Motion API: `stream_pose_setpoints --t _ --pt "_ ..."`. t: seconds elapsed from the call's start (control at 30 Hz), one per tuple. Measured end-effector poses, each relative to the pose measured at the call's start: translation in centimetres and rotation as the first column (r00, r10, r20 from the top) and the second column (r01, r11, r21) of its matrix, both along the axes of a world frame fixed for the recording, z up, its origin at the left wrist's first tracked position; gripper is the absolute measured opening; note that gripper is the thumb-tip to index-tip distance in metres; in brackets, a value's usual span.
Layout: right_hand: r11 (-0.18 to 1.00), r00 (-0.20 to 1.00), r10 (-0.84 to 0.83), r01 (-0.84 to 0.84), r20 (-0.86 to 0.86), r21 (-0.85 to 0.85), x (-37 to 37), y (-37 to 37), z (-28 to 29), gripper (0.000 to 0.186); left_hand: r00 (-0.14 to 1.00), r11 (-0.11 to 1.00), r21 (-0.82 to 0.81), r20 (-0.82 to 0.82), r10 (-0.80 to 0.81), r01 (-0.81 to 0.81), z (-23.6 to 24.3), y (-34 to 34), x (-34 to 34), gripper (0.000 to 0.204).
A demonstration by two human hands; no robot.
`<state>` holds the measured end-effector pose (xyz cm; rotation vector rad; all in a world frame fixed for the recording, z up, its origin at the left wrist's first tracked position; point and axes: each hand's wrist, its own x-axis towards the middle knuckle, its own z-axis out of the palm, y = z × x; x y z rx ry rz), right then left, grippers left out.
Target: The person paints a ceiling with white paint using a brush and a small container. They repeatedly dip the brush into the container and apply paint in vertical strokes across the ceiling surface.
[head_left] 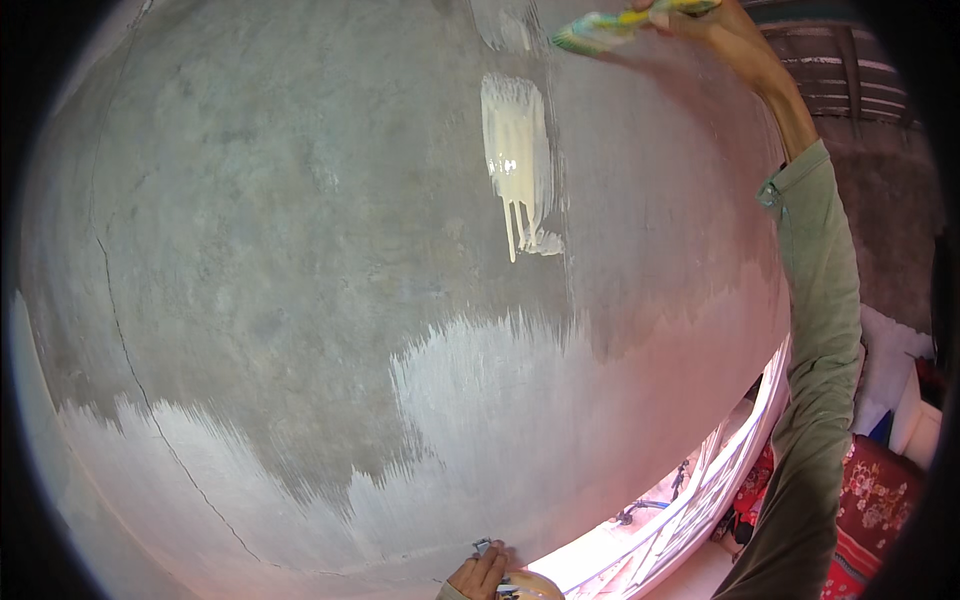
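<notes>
My right hand [718,32] grips a paint brush [596,34] by its yellow handle, in front of the grey wall [250,200]. The brush points leftward from my fingers, its long axis nearly level, bristles dipping slightly; I can't tell whether they touch the wall. Below and left of the bristles is a dripping cream paint patch [515,145], with my right hand the nearer one. Well below, my left hand [478,573] is at a small grey piece [482,546]; I can't tell if it's gripped. Just beside is a round container [537,584].
</notes>
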<state>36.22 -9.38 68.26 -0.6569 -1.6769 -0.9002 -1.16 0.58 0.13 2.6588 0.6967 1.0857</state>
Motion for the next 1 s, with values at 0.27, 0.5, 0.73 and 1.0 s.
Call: stream_pose_setpoints --t 0.27,0.5,0.73,1.0 --pt "0.993 0.998 0.016 -0.022 0.053 0.115 -2.6 2.8 1.7 0.018 0.998 0.999 -0.051 0.067 -0.007 0.01 2.2 -0.9 0.7 0.066" --pt "1.0 0.995 0.008 -0.008 0.099 -0.004 -2.3 1.7 -3.9 0.016 0.992 0.989 0.083 0.002 0.125 -0.124 4.0 -2.6 0.8 0.072" --pt "0.997 0.992 0.076 -0.077 -0.098 -0.012 -3.9 0.2 -4.0 0.015 0.996 0.996 0.035 0.049 0.077 -0.079 3.2 -2.1 0.3 0.076" --pt "0.999 0.997 -0.043 0.04 0.071 0.03 -3.1 2.4 -1.7 0.012 0.997 0.997 -0.053 0.039 0.064 -0.062 0.4 -0.3 0.6 0.079"
